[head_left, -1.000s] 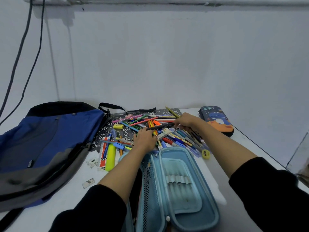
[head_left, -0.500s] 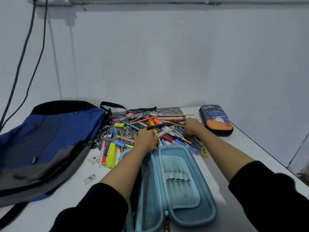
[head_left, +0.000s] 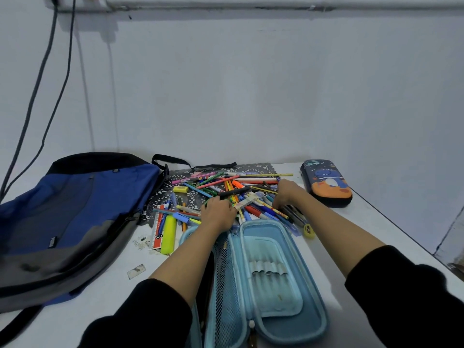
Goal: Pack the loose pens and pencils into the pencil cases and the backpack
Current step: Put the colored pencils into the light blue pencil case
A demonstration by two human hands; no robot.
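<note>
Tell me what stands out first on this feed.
A bright heap of loose pens and pencils sits mid-table, with the left hand and right hand on it. An open light-blue pencil case lies nearer the camera, a blue backpack lies left and a closed dark cartoon-print pencil case far right.

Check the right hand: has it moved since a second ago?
Yes. The right hand has shifted rightward, toward the dark pencil case, and sunk into the right side of the pen pile.
</note>
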